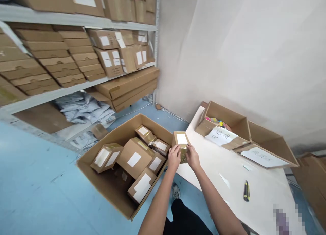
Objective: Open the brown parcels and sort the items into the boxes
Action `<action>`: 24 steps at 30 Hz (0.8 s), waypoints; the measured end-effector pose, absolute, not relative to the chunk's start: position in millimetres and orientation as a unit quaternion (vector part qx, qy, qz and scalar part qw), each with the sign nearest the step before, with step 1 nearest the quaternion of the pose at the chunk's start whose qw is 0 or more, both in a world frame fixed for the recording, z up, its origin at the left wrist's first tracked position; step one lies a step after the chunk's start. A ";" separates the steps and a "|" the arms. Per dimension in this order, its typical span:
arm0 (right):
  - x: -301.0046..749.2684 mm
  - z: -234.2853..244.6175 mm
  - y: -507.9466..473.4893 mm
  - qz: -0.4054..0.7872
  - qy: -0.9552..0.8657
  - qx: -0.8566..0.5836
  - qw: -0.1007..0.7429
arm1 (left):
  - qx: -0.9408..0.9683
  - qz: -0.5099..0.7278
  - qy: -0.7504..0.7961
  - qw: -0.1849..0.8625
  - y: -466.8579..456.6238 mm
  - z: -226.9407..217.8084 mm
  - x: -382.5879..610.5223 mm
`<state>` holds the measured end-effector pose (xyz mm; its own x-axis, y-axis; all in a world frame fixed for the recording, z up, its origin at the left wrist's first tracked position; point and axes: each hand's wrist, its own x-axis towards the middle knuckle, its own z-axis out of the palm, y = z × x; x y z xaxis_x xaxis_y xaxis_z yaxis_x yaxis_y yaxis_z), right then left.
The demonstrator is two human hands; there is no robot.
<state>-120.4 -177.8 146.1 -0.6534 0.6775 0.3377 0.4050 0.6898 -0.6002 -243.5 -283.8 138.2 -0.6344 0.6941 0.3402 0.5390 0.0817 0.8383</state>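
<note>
A small taped cardboard box [181, 138] with a white label is held between my two hands over the table's left edge. My left hand [174, 157] grips its left side, fingers closed against the cardboard. On the opposite side my right hand [193, 157] presses with bent fingers near the brown tape. Just left of my hands stands a large open carton [107, 197] on the floor, with several labelled cardboard boxes [134, 155] inside. What the held box contains is hidden.
On the white table [211, 174] lie a yellow-and-black box cutter [246, 191] and paper scraps [224, 180]. Two open cartons [230, 143] with handwritten signs stand against the wall. Metal shelving [76, 89] full of boxes runs along the left. Cables [175, 115] trail on the floor.
</note>
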 end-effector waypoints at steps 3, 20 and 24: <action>-76.5 141.3 -171.5 0.228 -0.856 -0.351 0.304 | 0.467 0.523 0.707 0.088 -266.5 139.4 -212.4; 199.9 60.0 -99.5 0.236 -0.748 -0.552 0.282 | 0.631 0.408 0.601 0.274 -148.5 112.1 32.4; 234.8 46.4 -77.6 0.310 -0.767 -0.534 0.173 | 0.638 0.350 0.635 0.259 -127.7 109.0 51.8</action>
<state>234.8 -77.6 46.4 -0.3693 0.9270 -0.0653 0.7127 0.2374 -0.6601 51.8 -127.7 109.0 -0.0517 0.9916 0.1183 0.6289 -0.0597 0.7752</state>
